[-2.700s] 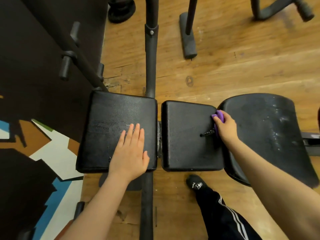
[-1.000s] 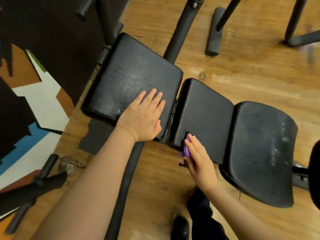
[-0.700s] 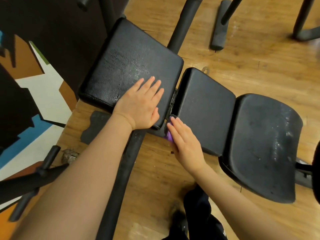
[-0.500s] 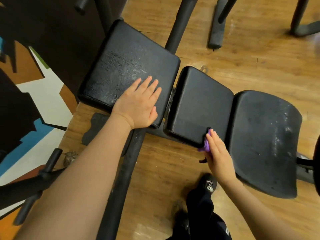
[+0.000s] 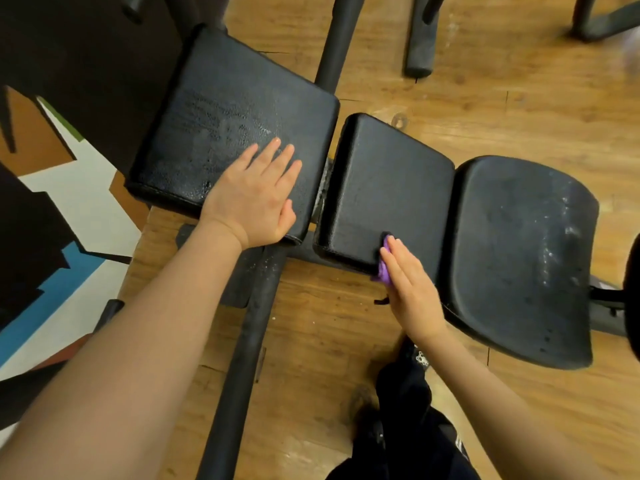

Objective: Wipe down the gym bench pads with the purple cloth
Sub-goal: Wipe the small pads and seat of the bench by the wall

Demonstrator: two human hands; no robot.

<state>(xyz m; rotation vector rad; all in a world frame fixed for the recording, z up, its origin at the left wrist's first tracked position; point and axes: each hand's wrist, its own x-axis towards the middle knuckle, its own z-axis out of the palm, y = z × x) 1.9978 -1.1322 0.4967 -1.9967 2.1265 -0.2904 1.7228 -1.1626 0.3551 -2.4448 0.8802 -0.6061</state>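
Observation:
The bench has three black pads: a large left pad point(image 5: 225, 109), a middle pad point(image 5: 391, 174) and a curved right seat pad point(image 5: 519, 237) speckled with droplets. My left hand point(image 5: 252, 199) rests flat on the left pad's near right corner, fingers straight and spread. My right hand point(image 5: 412, 289) presses the purple cloth point(image 5: 382, 271) against the middle pad's near edge with straight fingers. Most of the cloth is hidden under those fingers, and the thumb is out of sight.
The bench's black frame tube point(image 5: 249, 341) runs toward me across the wooden floor point(image 5: 519, 98). Other black equipment feet point(image 5: 419, 46) stand at the back. A dark painted wall point(image 5: 52, 202) lies to the left. My dark-trousered leg point(image 5: 405, 410) is below the right hand.
My right hand has rubbed the cloth along the middle pad's near edge, left corner to right corner, then partway back left. My left hand has stayed on the left pad.

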